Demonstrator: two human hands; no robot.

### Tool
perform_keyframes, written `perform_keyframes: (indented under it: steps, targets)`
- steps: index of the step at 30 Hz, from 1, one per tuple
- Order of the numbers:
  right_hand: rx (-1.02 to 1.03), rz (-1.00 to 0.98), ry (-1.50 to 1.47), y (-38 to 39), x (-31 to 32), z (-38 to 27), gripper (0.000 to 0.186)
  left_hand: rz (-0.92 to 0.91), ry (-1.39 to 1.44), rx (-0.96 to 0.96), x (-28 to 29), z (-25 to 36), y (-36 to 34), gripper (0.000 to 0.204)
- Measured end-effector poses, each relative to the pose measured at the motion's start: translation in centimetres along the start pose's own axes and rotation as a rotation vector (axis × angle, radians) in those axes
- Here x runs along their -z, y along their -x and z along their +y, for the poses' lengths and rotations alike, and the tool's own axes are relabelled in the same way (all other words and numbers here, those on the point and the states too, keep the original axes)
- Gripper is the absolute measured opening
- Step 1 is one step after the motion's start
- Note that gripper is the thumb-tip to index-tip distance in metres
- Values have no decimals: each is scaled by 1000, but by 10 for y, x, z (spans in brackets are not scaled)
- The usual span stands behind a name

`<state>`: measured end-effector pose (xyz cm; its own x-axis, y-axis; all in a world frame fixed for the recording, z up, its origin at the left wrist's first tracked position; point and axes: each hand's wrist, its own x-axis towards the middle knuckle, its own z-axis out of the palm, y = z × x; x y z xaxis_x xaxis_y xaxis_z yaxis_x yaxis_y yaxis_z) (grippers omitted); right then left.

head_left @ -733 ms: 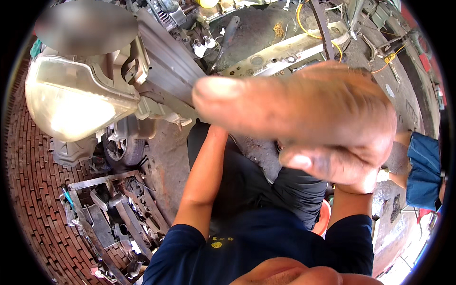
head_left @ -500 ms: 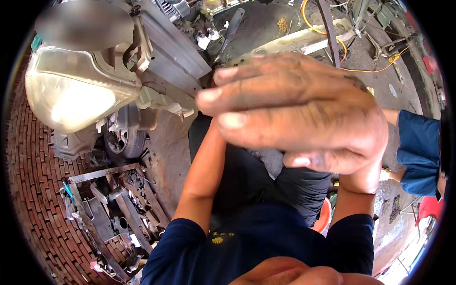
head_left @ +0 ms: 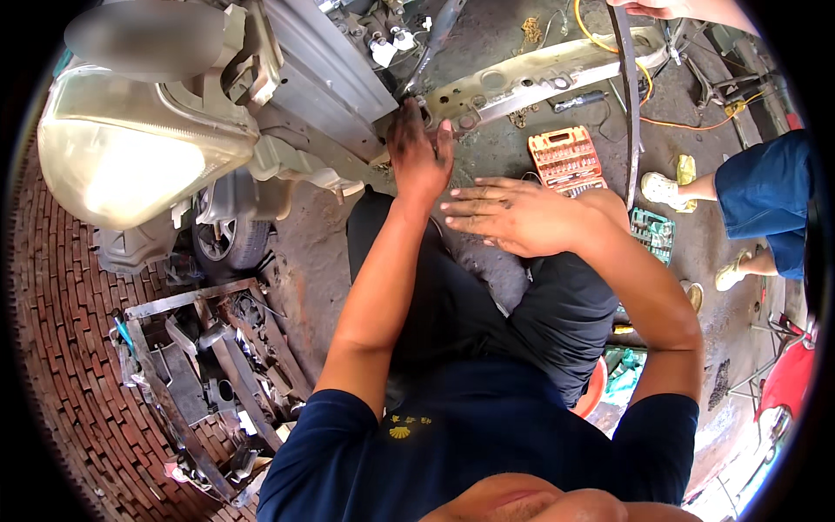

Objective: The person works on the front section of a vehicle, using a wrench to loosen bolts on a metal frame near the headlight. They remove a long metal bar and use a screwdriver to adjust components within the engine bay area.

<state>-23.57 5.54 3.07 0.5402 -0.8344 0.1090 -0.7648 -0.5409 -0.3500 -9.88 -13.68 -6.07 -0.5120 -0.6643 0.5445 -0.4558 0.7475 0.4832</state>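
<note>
My left hand (head_left: 420,157), its fingers blackened with grime, reaches to the near end of a long pale metal beam (head_left: 522,83). Its fingers are stretched out, with the thumb apart, and nothing shows in its grasp. A long-handled metal tool (head_left: 445,22) has its lower end close to those fingertips; whether they touch it I cannot tell. My right hand (head_left: 517,216) hovers over my knees, palm down, its fingers extended and holding nothing. Left of my left hand is a silvery body panel (head_left: 326,74), with a large headlight (head_left: 143,148) beyond it.
An orange socket set case (head_left: 564,157) lies open past my right hand, near a green tool case (head_left: 652,233). Another person's hand (head_left: 661,7) is by a dark upright bar (head_left: 626,87). A person's legs (head_left: 765,191) stand at right. A metal frame with scrap (head_left: 191,317) sits lower left.
My right hand has dropped from close before the camera to above my knees. My left hand, largely hidden earlier, now shows at the beam. Another person's hand has appeared at upper right.
</note>
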Motion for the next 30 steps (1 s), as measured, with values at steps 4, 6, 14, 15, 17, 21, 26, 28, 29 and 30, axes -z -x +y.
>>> perform_keyframes:
  steps: [4, 6, 14, 15, 17, 21, 26, 28, 29, 30]
  targets:
    - [-19, -20, -28, 1, -23, 8, 57, -36, -7, 20, 2, -5, 1, 72]
    - [-25, -19, -30, 0, -22, 9, 57, -45, -15, 30, 1, -7, 3, 73]
    - [-214, 577, 99, -105, 66, 42, 43, -125, -92, -94, 3, -17, 4, 69]
    - [-359, 369, 118, -134, 74, 56, 39, -130, -91, -98, 4, -14, 3, 69]
    - [-489, 192, 107, -168, 84, 76, 35, -5, 6, -55, 5, -5, -1, 49]
    - [-565, 172, 147, -186, 64, 109, 35, 22, 8, -53, 2, 4, -6, 54]
    - [-577, 117, 179, -191, 62, 112, 38, -95, 50, 50, 7, 4, -2, 69]
    - [-540, 40, 231, -192, 62, 115, 41, -61, 31, 8, 5, 3, -1, 69]
    - [-537, 41, 229, -190, 62, 110, 41, -62, 28, 9, 5, -2, 2, 69]
    - [-545, 101, 170, -184, 59, 103, 41, -88, -17, 10, 3, -9, 7, 68]
